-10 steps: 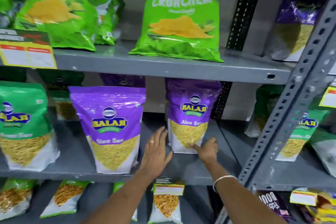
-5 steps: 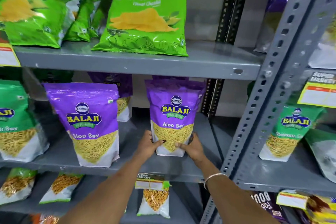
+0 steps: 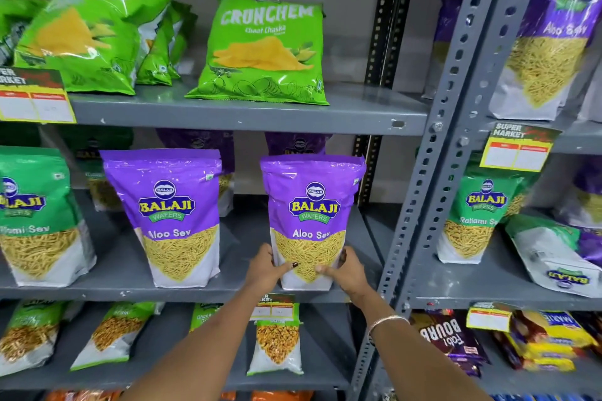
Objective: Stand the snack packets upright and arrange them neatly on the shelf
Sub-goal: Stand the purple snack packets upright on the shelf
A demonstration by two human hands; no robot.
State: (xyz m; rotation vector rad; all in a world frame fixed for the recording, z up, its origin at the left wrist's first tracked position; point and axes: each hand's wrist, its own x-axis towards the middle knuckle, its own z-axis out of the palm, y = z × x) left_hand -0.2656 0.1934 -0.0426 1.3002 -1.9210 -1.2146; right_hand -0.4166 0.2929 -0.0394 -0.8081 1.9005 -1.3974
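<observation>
A purple Aloo Sev packet (image 3: pixel 312 205) stands upright at the right end of the middle shelf (image 3: pixel 123 290), close to its front edge. My left hand (image 3: pixel 265 270) grips its lower left corner and my right hand (image 3: pixel 345 272) grips its lower right corner. To its left a second purple Aloo Sev packet (image 3: pixel 172 212) stands upright, leaning slightly. A green Sev packet (image 3: pixel 35 215) stands at the far left. More purple packets (image 3: pixel 298 143) stand behind, mostly hidden.
Green Crunchem chip bags (image 3: pixel 264 52) lean on the upper shelf. A grey perforated upright post (image 3: pixel 433 179) borders the bay on the right, with more packets (image 3: pixel 479 215) beyond it. Price tags (image 3: pixel 34 98) hang on shelf edges. Small packets (image 3: pixel 277 342) lie on the lower shelf.
My left hand went from flat on the shelf to gripping the right purple packet; both hands hold its base and it has come forward toward the shelf's front edge.
</observation>
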